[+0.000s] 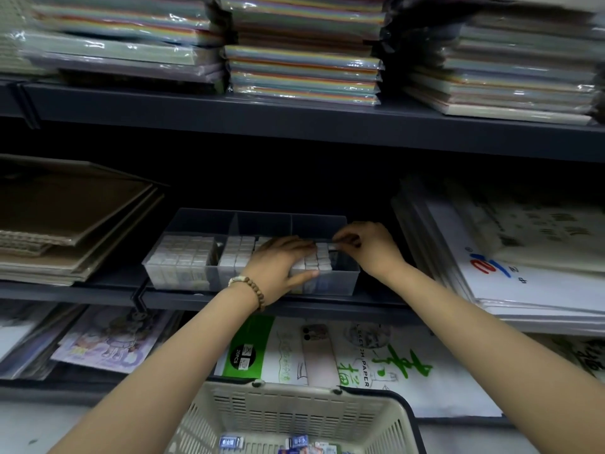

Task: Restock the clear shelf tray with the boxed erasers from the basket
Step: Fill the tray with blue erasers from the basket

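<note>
The clear shelf tray [340, 283] stands on the middle shelf, divided into three compartments. Rows of white boxed erasers [183, 253] fill the left compartment and most of the middle one. My left hand [278, 263], with a bead bracelet at the wrist, lies flat across the erasers in the right compartment, fingers spread and pressing their tops and front. My right hand [363, 245] pinches a small white boxed eraser [334, 246] at the back right end of that row. The cream basket [294, 417] sits below, with several blue-labelled boxed erasers [296, 442] in its bottom.
Stacks of wrapped coloured paper [304, 60] fill the upper shelf. Brown card sheets [65, 217] lie left of the tray, white paper packs [523, 257] to its right. Sketch paper packs [327, 352] lie on the lower shelf behind the basket.
</note>
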Demonstrator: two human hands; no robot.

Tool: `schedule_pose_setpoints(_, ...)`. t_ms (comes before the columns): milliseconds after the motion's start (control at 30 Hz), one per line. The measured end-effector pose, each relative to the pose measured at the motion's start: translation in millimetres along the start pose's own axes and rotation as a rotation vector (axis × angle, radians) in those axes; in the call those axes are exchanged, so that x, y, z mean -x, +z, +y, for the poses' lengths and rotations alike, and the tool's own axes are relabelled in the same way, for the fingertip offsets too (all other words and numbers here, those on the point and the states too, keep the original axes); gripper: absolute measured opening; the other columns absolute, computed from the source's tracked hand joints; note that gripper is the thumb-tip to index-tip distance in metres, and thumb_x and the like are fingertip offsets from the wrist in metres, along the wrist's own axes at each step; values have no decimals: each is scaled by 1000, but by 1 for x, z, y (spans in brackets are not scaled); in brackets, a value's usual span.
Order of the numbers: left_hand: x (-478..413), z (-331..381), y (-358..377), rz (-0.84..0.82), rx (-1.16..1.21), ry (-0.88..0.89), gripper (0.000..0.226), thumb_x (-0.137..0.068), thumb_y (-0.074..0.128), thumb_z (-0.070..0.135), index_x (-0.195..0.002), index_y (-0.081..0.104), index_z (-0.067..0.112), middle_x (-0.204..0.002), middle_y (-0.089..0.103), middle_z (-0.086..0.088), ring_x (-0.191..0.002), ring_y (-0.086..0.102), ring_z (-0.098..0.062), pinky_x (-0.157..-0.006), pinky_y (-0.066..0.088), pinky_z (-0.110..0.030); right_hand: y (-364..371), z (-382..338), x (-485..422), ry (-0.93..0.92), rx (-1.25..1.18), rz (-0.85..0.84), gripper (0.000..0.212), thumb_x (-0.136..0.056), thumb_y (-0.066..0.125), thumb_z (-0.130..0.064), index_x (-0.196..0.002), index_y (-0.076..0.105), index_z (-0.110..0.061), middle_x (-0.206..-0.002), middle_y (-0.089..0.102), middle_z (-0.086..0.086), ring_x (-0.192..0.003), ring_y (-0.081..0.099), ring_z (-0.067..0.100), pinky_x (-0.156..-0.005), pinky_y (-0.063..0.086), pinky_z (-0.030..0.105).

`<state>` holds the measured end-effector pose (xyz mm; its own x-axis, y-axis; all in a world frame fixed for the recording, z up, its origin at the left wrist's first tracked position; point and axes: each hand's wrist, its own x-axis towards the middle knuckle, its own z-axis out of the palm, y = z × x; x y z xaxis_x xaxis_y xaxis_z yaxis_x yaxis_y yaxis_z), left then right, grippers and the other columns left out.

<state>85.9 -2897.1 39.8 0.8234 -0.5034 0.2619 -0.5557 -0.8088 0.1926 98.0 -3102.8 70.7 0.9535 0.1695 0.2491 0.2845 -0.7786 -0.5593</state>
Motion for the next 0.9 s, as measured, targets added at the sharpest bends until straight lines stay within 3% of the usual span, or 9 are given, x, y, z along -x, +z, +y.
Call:
schedule_pose_setpoints(100, 11, 9, -10, 28, 69, -3, 57, -90, 45, 53, -139, 43, 24, -147, 40, 3, -136, 31, -15, -109, 22, -27, -12, -4, 16, 37, -106, 15, 21, -86, 66, -17, -107, 68, -14, -108, 67, 0, -97, 60, 12, -87, 49, 26)
schedule_pose_setpoints(267, 75, 24, -14, 136, 264, -55, 61, -85, 38, 60, -133, 50, 22, -136, 50, 4, -129, 40, -12, -107, 29, -28, -11, -17, 81, 81, -348, 17, 19, -87, 65, -20, -106, 65, -24, -101, 64, -16, -94, 59, -4, -77, 46, 6)
schedule_pose_setpoints(367, 131, 30, 15, 107, 445, -168, 60, -83, 38, 62, -131, 51, 28, -130, 51, 11, -125, 39, -3, -105, 31, -23, 25, -9, 138, 160, -499, -87, 16, -86, 66, -18, -101, 67, -24, -99, 68, -12, -85, 63, -5, -73, 49, 9)
schedule_pose_setpoints(433, 167, 33, 48, 22, 531, -264, 54, -84, 45, 56, -130, 51, 29, -130, 52, 9, -124, 42, -5, -101, 35, -20, 65, 6, 176, 258, -538, -181, 15, -85, 66, -12, -100, 67, -17, -98, 69, -2, -81, 63, 0, -69, 48, 9)
schedule_pose_setpoints(533, 219, 34, 102, -186, 569, -429, 48, -88, 51, 48, -132, 49, 28, -133, 53, 4, -124, 48, -16, -97, 34, -20, 128, 38, 230, 422, -440, -460, 24, -85, 67, -9, -109, 66, -5, -110, 67, 8, -94, 61, 10, -76, 43, 5)
schedule_pose_setpoints(667, 278, 24, 164, -489, 566, -576, 44, -91, 52, 42, -129, 53, 20, -135, 53, 1, -123, 49, -15, -99, 37, -24, 192, 81, 291, 550, -250, -817, 31, -85, 67, -17, -115, 63, -8, -119, 63, 8, -105, 58, 14, -92, 42, 22)
schedule_pose_setpoints(767, 302, 11, 197, -653, 626, -691, 39, -93, 54, 35, -125, 56, 13, -128, 58, -4, -110, 54, -15, -91, 40, -21, 222, 101, 314, 643, -258, -900, 36, -83, 70, -18, -116, 62, -6, -119, 63, 9, -107, 58, 18, -90, 42, 22)
schedule_pose_setpoints(833, 311, 4, 217, -746, 626, -720, 40, -94, 53, 32, -125, 56, 9, -127, 58, -7, -111, 55, -18, -89, 39, -19, 236, 111, 320, 667, -268, -929, 37, -82, 71, -18, -116, 63, -6, -119, 63, 9, -105, 58, 16, -86, 41, 19)
schedule_pose_setpoints(900, 315, 0, 236, -823, 630, -709, 38, -95, 52, 29, -125, 57, 7, -127, 58, -9, -115, 55, -20, -89, 38, -17, 251, 116, 325, 651, -284, -976, 38, -82, 71, -16, -118, 63, -6, -123, 61, 8, -110, 57, 17, -91, 43, 21)
